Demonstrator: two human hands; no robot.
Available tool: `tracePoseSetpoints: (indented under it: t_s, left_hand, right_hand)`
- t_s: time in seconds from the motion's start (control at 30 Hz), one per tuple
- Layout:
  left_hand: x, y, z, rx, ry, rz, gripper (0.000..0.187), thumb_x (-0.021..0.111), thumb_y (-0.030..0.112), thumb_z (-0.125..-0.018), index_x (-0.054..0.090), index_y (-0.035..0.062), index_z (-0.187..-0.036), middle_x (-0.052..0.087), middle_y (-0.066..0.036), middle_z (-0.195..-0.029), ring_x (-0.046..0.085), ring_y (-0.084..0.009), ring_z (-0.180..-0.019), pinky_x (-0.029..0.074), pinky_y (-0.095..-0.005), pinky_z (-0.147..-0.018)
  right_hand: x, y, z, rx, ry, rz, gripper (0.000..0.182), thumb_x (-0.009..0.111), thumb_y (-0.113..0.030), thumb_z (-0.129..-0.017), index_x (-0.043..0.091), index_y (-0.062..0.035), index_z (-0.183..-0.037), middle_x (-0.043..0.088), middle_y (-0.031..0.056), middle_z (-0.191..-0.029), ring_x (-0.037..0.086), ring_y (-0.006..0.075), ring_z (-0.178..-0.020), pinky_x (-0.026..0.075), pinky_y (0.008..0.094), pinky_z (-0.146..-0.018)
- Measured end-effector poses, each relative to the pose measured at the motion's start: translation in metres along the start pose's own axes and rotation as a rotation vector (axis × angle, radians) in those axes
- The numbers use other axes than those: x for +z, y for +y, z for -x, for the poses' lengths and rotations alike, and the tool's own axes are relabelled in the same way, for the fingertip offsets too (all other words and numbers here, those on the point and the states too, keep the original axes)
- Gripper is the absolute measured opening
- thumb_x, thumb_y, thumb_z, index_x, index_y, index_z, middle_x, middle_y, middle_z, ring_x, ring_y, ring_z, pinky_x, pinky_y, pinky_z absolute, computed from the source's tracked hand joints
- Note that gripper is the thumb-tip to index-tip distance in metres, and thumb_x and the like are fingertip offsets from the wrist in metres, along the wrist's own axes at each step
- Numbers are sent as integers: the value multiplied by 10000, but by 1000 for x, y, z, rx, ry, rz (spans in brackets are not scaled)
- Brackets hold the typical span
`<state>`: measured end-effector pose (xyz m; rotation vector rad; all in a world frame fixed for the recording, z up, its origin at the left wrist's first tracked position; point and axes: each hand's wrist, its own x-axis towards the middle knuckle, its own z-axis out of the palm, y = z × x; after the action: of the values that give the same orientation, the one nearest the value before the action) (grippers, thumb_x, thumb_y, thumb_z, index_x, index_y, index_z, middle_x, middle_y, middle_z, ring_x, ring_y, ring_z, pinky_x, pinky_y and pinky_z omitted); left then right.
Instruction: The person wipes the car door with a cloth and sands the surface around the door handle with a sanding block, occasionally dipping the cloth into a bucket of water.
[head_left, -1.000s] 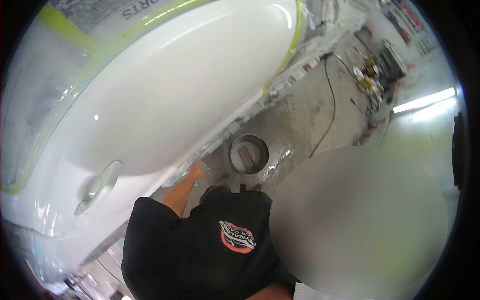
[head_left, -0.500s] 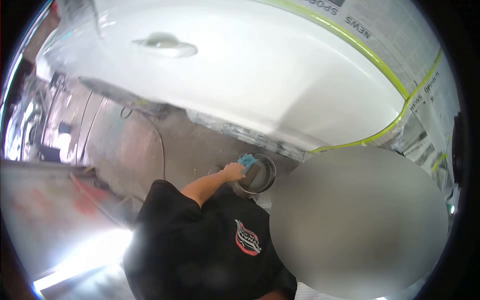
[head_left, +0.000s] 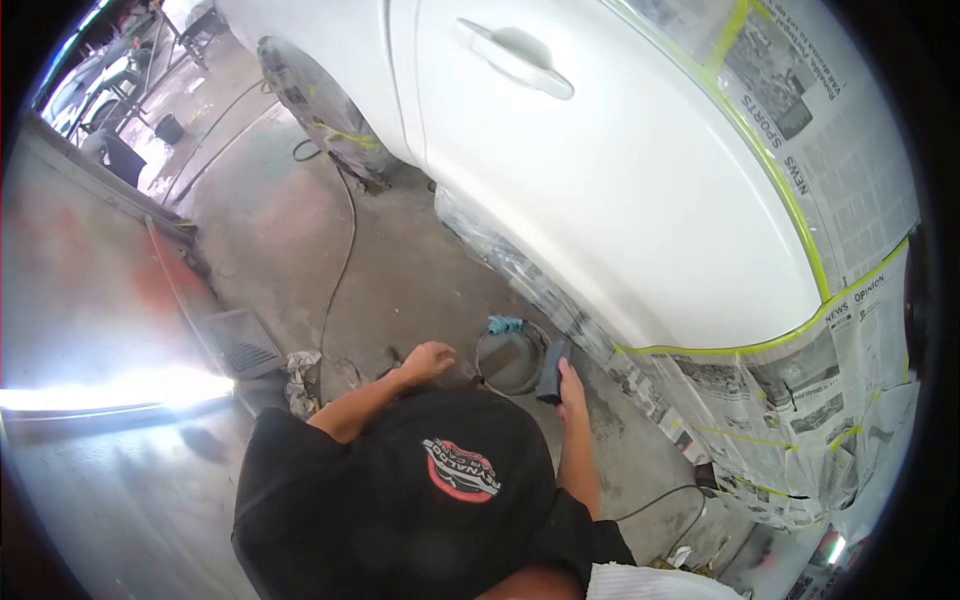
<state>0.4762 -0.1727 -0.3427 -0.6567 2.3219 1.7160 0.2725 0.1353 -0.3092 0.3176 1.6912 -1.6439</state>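
A round bucket (head_left: 484,372) of greyish water stands on the floor beside the white car door (head_left: 600,180). A blue cloth (head_left: 505,325) hangs over its far rim. Something flat and brown (head_left: 502,366) shows inside the bucket. Just left of the bucket is my left hand (head_left: 428,362), empty, with its fingers loosely extended and not touching the rim. My right hand (head_left: 570,388) grips a dark grey sanding block (head_left: 552,372), held upright at the bucket's right side.
Newspaper (head_left: 800,390) and yellow-green tape (head_left: 800,245) mask the car at the right. Plastic covers the sill (head_left: 500,255) and wheel (head_left: 310,100). A hose (head_left: 345,235) crosses the floor. A paint-marked panel (head_left: 100,250) and a vent grille (head_left: 240,342) stand at left.
My left hand has let go of the blue cloth and moved left, away from the bucket. My right hand has come into view with the sanding block. The view has turned.
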Motion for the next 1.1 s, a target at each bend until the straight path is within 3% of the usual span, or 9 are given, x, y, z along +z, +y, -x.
tracePoseSetpoints:
  t_s: [0.1,0.2,0.3,0.43,0.53,0.83,0.93,1.0,1.1]
  left_hand:
    - [-21,6,-2,305,21,-302,532,735,204,-845,582,107,-1345,571,-200,-1355,568,-343,-1231,457,-423,-1038]
    - [-70,63,17,501,132,-383,768,786,205,-792,446,169,-1480,434,-202,-1480,470,-382,-1316,407,-472,-1082]
    - [-112,89,27,651,131,-527,891,830,229,-737,400,190,-1516,393,-202,-1504,431,-397,-1340,375,-512,-1099]
    - [-155,87,29,822,75,-599,912,840,238,-715,403,175,-1513,398,-183,-1511,430,-408,-1336,388,-533,-1086]
    - [-172,90,35,863,20,-584,879,843,255,-703,445,178,-1483,407,-170,-1507,425,-402,-1344,373,-534,-1100]
    - [-167,90,45,929,172,-464,659,844,267,-699,579,121,-1285,562,-143,-1350,507,-347,-1284,425,-503,-1056]
    - [-155,105,53,735,323,-268,616,846,330,-737,600,66,-1236,625,-151,-1213,587,-332,-1170,464,-455,-1004]
    - [-142,115,51,548,448,-65,576,842,357,-772,626,25,-1190,668,-158,-1104,658,-303,-1048,519,-402,-917]
    - [-133,131,48,299,242,337,529,807,390,-842,651,-28,-1126,695,-131,-950,679,-197,-898,538,-324,-811]
  right_hand:
    - [93,-22,-12,2,-257,-27,482,530,-430,-1024,559,-25,-1284,649,122,-1090,671,266,-943,590,458,-766]
    - [162,-13,-20,165,-435,-163,465,520,-449,-1024,559,-52,-1264,649,139,-1084,683,289,-911,606,506,-729]
    - [230,-31,28,161,-407,-236,486,509,-472,-1024,550,-61,-1280,653,162,-1073,689,313,-887,601,534,-745]
    - [254,-21,31,240,-491,-342,650,418,-616,-1004,536,-51,-1306,666,205,-1110,703,370,-933,598,542,-777]
    - [267,-33,50,231,-490,-201,820,327,-724,-967,521,-8,-1318,666,205,-1156,705,365,-972,596,526,-798]
    - [252,-52,49,319,-567,-71,1160,274,-952,-762,544,34,-1311,667,168,-1194,684,270,-956,577,441,-771]
    - [256,-95,99,224,-690,-149,976,312,-846,-884,569,-4,-1306,672,128,-1125,681,232,-930,573,402,-749]
    - [244,-86,90,-65,-469,192,730,399,-650,-981,580,-18,-1297,665,99,-1069,671,201,-915,559,358,-745]
    - [231,-84,100,-492,-268,423,421,491,-339,-1042,585,-10,-1289,651,70,-1011,648,160,-900,535,303,-766]
